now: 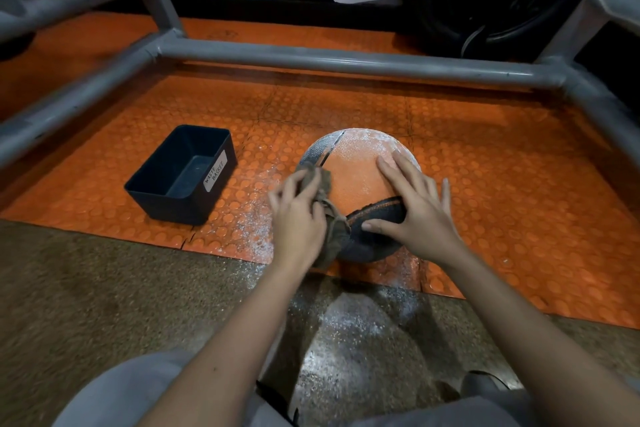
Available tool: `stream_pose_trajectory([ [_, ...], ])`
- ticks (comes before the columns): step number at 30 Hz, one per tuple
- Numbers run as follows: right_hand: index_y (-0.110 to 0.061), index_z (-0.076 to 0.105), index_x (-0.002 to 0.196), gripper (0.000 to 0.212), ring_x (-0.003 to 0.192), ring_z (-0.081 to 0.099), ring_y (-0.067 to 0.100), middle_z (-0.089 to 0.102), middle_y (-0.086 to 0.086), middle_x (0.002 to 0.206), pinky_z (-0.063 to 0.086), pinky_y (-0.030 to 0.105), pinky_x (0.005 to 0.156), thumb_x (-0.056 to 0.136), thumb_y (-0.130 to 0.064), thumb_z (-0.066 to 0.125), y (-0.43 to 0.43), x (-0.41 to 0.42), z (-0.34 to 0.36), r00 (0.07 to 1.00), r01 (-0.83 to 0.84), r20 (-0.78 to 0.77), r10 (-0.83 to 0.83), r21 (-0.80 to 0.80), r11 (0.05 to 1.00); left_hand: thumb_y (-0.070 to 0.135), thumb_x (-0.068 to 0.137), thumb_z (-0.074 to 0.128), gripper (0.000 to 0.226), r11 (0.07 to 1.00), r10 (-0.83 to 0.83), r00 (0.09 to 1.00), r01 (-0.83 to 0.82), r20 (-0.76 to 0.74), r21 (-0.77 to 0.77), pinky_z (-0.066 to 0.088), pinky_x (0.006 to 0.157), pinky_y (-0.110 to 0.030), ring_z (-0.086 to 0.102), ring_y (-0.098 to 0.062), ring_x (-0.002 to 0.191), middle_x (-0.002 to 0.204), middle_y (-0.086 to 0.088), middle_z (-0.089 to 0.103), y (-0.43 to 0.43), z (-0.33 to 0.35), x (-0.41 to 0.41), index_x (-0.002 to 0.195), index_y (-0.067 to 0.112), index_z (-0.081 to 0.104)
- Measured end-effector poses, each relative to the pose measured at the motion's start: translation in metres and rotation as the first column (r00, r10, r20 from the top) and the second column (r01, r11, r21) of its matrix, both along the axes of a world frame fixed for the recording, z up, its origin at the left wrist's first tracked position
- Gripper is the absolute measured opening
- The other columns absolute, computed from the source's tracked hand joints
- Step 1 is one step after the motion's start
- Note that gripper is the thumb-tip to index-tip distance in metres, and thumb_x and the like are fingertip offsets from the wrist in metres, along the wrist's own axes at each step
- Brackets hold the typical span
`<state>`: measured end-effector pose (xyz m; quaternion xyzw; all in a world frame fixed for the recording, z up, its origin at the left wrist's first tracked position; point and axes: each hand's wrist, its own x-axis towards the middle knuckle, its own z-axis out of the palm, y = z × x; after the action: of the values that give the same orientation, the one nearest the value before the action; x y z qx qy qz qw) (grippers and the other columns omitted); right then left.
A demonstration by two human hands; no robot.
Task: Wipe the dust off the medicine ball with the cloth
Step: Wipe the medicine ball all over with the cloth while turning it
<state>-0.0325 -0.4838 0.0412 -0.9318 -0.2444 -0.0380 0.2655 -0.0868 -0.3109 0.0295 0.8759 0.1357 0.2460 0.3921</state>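
An orange and dark grey medicine ball point(353, 180) sits on the orange studded mat. White dust covers its far top; the near orange part looks cleaner. My left hand point(298, 218) grips a brownish cloth point(323, 184) and holds it against the ball's left side. The cloth hangs down past the hand along the ball. My right hand point(415, 208) rests on the ball's right side with fingers spread flat, thumb on the dark grey panel.
A black bin labelled "waste basket" point(183, 173) stands to the left of the ball. White dust lies scattered on the mat point(519, 204) and on the speckled floor point(353, 329) near me. A grey pipe frame point(346, 61) runs around the mat.
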Motion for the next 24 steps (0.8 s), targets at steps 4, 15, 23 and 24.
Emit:
stream_pose_trajectory([
  [4,-0.055,0.005,0.138,0.092,0.143,0.008,0.01,0.004,-0.019,0.157,-0.01,0.052,0.114,0.074,-0.054,0.07,-0.002,0.001,0.001,1.0,0.011,0.002,-0.011,-0.002,1.0,0.016,0.084,0.042,0.042,0.863,-0.316,0.944,0.244,0.095,0.443,0.042,0.088,-0.043,0.033,-0.023,0.108,0.126,-0.002,0.057,-0.016,-0.001,-0.001,0.12,0.017,0.064],
  [15,-0.05,0.012,0.144,0.094,0.143,0.007,0.011,0.008,-0.015,0.157,-0.015,0.05,0.114,0.069,-0.065,0.066,-0.003,0.001,0.001,0.999,0.028,0.043,-0.028,-0.008,1.0,0.003,0.095,0.045,0.049,0.974,0.072,0.996,-0.081,-0.047,-0.21,0.019,0.097,-0.013,0.022,-0.008,0.12,0.124,0.011,0.037,0.01,-0.019,0.001,0.139,0.023,0.041],
  [23,-0.05,0.015,0.144,0.091,0.141,0.012,0.011,0.011,-0.015,0.157,-0.01,0.049,0.115,0.071,-0.061,0.067,-0.007,0.005,0.001,0.998,0.063,0.023,-0.064,0.029,0.998,0.016,0.086,0.044,0.045,0.906,-0.28,0.947,0.205,0.16,0.37,0.039,0.091,-0.037,0.032,-0.023,0.11,0.131,0.001,0.048,-0.012,-0.028,-0.006,0.127,0.024,0.059],
  [24,-0.049,0.016,0.145,0.092,0.141,0.012,0.011,0.011,-0.015,0.157,-0.011,0.049,0.114,0.07,-0.061,0.068,-0.007,0.005,0.001,0.997,0.069,0.018,-0.07,0.032,0.997,0.012,0.087,0.046,0.046,0.947,-0.239,0.958,0.192,0.162,0.258,0.038,0.094,-0.036,0.03,-0.02,0.112,0.131,0.004,0.047,-0.007,-0.029,-0.004,0.128,0.029,0.056],
])
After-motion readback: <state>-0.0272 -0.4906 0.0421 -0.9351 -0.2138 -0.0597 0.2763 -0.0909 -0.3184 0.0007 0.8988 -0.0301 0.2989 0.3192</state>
